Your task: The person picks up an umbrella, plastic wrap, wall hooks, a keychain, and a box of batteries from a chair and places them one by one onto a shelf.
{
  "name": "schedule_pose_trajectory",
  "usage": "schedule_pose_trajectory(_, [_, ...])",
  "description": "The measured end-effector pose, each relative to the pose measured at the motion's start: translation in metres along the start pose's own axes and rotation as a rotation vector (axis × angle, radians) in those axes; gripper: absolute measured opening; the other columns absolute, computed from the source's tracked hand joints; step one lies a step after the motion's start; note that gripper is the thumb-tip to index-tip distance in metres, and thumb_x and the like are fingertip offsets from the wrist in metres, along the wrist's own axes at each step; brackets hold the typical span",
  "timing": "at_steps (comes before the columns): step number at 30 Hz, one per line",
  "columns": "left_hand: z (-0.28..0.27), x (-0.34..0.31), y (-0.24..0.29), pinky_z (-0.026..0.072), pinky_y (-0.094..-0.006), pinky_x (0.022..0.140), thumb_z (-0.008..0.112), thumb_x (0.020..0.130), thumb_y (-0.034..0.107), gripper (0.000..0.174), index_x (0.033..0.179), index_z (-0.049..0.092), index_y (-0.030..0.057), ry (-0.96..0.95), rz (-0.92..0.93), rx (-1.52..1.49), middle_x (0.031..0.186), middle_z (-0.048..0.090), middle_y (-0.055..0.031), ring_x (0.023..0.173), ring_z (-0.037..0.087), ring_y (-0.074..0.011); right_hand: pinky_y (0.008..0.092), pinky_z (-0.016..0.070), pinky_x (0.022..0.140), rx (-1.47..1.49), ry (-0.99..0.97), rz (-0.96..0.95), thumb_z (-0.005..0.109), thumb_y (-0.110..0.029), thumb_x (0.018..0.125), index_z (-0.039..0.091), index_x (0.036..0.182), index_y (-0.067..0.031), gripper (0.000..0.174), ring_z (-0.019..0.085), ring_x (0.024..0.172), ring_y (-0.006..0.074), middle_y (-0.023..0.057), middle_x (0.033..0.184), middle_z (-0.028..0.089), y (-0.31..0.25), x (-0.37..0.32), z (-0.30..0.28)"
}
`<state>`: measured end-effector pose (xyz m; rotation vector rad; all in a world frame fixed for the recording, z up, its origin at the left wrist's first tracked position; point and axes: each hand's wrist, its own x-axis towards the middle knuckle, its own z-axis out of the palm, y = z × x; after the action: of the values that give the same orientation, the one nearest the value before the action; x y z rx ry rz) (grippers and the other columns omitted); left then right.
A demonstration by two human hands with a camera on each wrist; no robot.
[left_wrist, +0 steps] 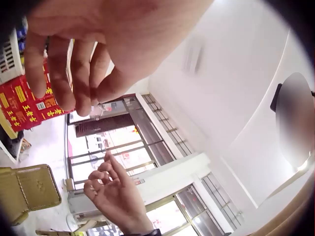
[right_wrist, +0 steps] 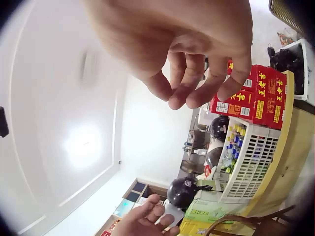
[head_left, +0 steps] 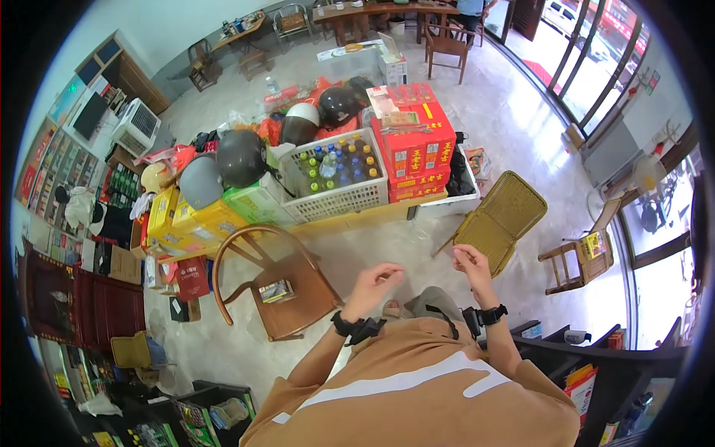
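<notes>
Both hands hover in front of the person's body, apart from each other. The left hand [head_left: 378,284] has loosely bent fingers and holds nothing; in the left wrist view, its fingers [left_wrist: 59,73] hang down with the thumb close to them. Likewise bare, the right hand [head_left: 474,270] has relaxed, slightly curled fingers, seen from close up in the right wrist view with the fingertips [right_wrist: 197,98] near the thumb. Beyond the hands, a white plastic crate [head_left: 339,201] of capped bottles stands on a table, with stacked red drink cartons [head_left: 417,153] beside it.
Several helmets [head_left: 240,158] lie left of and behind the crate, near yellow boxes [head_left: 201,223]. A wooden armchair [head_left: 294,298] with a small pack on its seat stands front left. A woven chair [head_left: 506,216] is at right. Dark shelves [head_left: 596,357] flank the person.
</notes>
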<state>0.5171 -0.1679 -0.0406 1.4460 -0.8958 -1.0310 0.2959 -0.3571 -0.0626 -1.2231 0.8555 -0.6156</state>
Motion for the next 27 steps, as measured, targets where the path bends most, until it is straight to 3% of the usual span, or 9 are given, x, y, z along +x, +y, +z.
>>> schedule_pose_trajectory(5, [-0.014, 0.064, 0.002, 0.0495, -0.0250, 0.080, 0.063, 0.099, 0.012, 0.024, 0.121, 0.066, 0.0029, -0.056, 0.006, -0.101, 0.099, 0.072, -0.0033, 0.090, 0.065, -0.0093, 0.0226, 0.0487, 0.070, -0.031, 0.055, 0.067, 0.065, -0.019, 0.099, 0.069, 0.113, -0.0059, 0.020, 0.060, 0.076, 0.0060, -0.0017, 0.085, 0.067, 0.002, 0.078, -0.017])
schedule_pose_trajectory(9, [-0.028, 0.124, 0.007, 0.0493, -0.0255, 0.079, 0.061, 0.101, 0.016, 0.024, 0.120, 0.066, 0.0026, 0.018, 0.014, -0.097, 0.096, 0.071, -0.0021, 0.087, 0.064, -0.0087, 0.0221, 0.0469, 0.070, -0.063, 0.029, -0.036, 0.066, -0.019, 0.099, 0.069, 0.113, -0.0061, 0.020, 0.059, 0.076, 0.0050, -0.0026, 0.084, 0.066, -0.008, 0.172, -0.026])
schedule_pose_trajectory(15, [-0.083, 0.272, -0.004, 0.0495, -0.0228, 0.068, 0.062, 0.100, 0.022, 0.026, 0.118, 0.067, 0.0029, 0.232, -0.050, -0.119, 0.090, 0.069, -0.0006, 0.077, 0.060, -0.0061, 0.0216, 0.0461, 0.070, -0.208, -0.090, -0.242, 0.066, -0.019, 0.098, 0.069, 0.113, -0.0048, 0.020, 0.059, 0.077, 0.0056, -0.0044, 0.082, 0.064, -0.036, 0.303, -0.005])
schedule_pose_trajectory(19, [-0.119, 0.374, -0.003, 0.0502, -0.0208, 0.066, 0.062, 0.101, 0.022, 0.025, 0.120, 0.067, 0.0061, 0.366, -0.069, -0.056, 0.093, 0.069, 0.0022, 0.078, 0.062, -0.0044, 0.0253, 0.0487, 0.072, -0.491, -0.143, -0.417, 0.069, -0.017, 0.094, 0.069, 0.117, -0.0057, 0.026, 0.063, 0.083, 0.0128, 0.0045, 0.103, 0.068, -0.090, 0.356, 0.039])
schedule_pose_trajectory(20, [-0.130, 0.400, -0.011, 0.0504, -0.0206, 0.066, 0.062, 0.100, 0.022, 0.025, 0.120, 0.066, 0.0067, 0.395, -0.081, -0.030, 0.095, 0.069, 0.0024, 0.078, 0.062, -0.0041, 0.0311, 0.0509, 0.085, -0.546, -0.211, -0.454, 0.069, -0.020, 0.093, 0.067, 0.120, -0.0060, 0.031, 0.064, 0.099, 0.0233, 0.0101, 0.118, 0.065, -0.102, 0.370, 0.046])
schedule_pose_trajectory(23, [-0.154, 0.461, -0.014, 0.0514, -0.0216, 0.066, 0.061, 0.100, 0.026, 0.029, 0.123, 0.066, 0.0079, 0.403, -0.109, -0.020, 0.096, 0.068, 0.0024, 0.079, 0.062, -0.0060, 0.0373, 0.0468, 0.100, -0.706, -0.258, -0.675, 0.068, -0.023, 0.093, 0.066, 0.122, -0.0069, 0.033, 0.057, 0.118, 0.0303, 0.0119, 0.125, 0.062, -0.112, 0.406, 0.068])
schedule_pose_trajectory(24, [-0.159, 0.477, -0.015, 0.0502, -0.0217, 0.065, 0.062, 0.099, 0.026, 0.030, 0.122, 0.066, 0.0072, 0.427, -0.129, -0.024, 0.094, 0.068, 0.0021, 0.077, 0.062, -0.0060, 0.0416, 0.0409, 0.108, -0.708, -0.281, -0.624, 0.068, -0.024, 0.092, 0.065, 0.123, -0.0081, 0.035, 0.051, 0.126, 0.0328, 0.0127, 0.131, 0.058, -0.113, 0.412, 0.074])
schedule_pose_trajectory(26, [-0.166, 0.508, -0.022, 0.0478, -0.0219, 0.061, 0.064, 0.097, 0.025, 0.030, 0.121, 0.066, 0.0057, 0.469, -0.155, -0.040, 0.091, 0.067, 0.0015, 0.072, 0.060, -0.0061, 0.0415, 0.0416, 0.108, -0.740, -0.316, -0.635, 0.069, -0.024, 0.091, 0.064, 0.124, -0.0089, 0.037, 0.051, 0.126, 0.0324, 0.0124, 0.131, 0.058, -0.108, 0.427, 0.087])
schedule_pose_trajectory(27, [-0.170, 0.520, -0.024, 0.0495, -0.0238, 0.065, 0.063, 0.098, 0.029, 0.034, 0.123, 0.065, 0.0070, 0.441, -0.221, -0.029, 0.096, 0.068, 0.0016, 0.079, 0.061, -0.0077, 0.0415, 0.0420, 0.108, -0.763, -0.331, -0.644, 0.069, -0.024, 0.091, 0.064, 0.125, -0.0093, 0.037, 0.051, 0.126, 0.0322, 0.0122, 0.131, 0.058, -0.108, 0.434, 0.093])
